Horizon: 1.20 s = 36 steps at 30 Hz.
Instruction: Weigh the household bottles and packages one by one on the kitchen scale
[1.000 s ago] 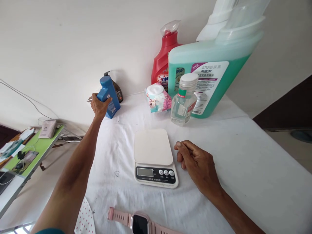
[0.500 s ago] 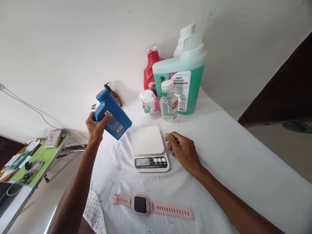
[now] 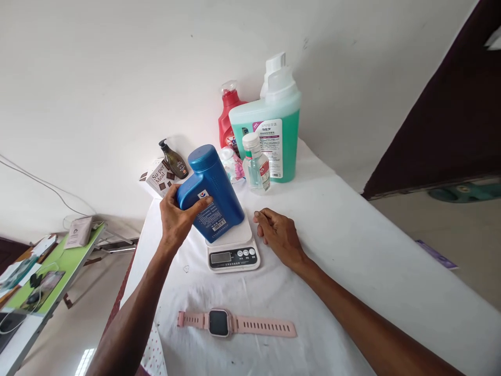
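My left hand (image 3: 178, 211) is closed around the handle side of a blue plastic bottle (image 3: 213, 193) with a blue cap and a barcode label. The bottle leans over a white kitchen scale (image 3: 235, 256); whether its base touches the platform I cannot tell. Much of the scale's platform is hidden behind it. To the right of the scale, my right hand (image 3: 277, 235) rests on the white cloth with its fingers curled together; what they hold, if anything, is hidden. Nearer to me, a pink-strapped smartwatch (image 3: 219, 322) lies stretched out flat.
Behind the scale stand a clear bottle (image 3: 256, 169), a large green-liquid jug (image 3: 289, 136), a red detergent bottle (image 3: 227, 117) and a partly hidden wipes pack (image 3: 233, 164). A dark pump bottle (image 3: 176, 162) and a box (image 3: 156, 177) stand back left. A green-topped table (image 3: 74, 261) is at left.
My left hand has brought the blue bottle rightward, from beside the scale to over its platform. The box at the back left now shows more fully. My right hand stays curled beside the scale.
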Each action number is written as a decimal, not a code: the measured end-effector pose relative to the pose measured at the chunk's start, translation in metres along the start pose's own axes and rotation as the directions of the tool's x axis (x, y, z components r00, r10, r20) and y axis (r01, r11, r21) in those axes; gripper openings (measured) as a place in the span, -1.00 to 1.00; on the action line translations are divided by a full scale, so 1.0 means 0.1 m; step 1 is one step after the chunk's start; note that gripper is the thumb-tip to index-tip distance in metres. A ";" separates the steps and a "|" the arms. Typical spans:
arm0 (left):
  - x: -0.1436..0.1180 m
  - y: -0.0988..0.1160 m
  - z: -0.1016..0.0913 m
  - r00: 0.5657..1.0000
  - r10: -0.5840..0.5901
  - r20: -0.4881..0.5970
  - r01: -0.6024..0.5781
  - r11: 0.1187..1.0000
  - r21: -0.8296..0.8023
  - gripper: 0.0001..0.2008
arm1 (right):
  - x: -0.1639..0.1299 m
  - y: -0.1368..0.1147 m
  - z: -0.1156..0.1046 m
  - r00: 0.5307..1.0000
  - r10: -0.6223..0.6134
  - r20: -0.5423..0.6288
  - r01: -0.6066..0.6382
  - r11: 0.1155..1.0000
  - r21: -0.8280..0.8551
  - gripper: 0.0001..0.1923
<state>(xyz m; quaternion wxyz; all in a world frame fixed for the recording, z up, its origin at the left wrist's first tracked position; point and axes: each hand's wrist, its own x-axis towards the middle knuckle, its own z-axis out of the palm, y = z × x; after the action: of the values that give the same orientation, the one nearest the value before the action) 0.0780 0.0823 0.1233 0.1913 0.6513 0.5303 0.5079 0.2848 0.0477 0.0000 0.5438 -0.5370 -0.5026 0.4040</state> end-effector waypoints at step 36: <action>-0.43 -1.37 -0.14 0.961 -0.247 0.128 0.261 0.959 -0.110 -0.35 | 0.03 0.09 0.03 1.000 0.029 0.006 -0.029 0.996 -0.085 -0.52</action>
<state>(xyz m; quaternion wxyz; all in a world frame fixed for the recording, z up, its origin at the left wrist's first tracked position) 0.0014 0.0901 0.0014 0.3252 0.5921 0.5650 0.4738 0.2832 0.0518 -0.0087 0.5129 -0.5653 -0.5134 0.3922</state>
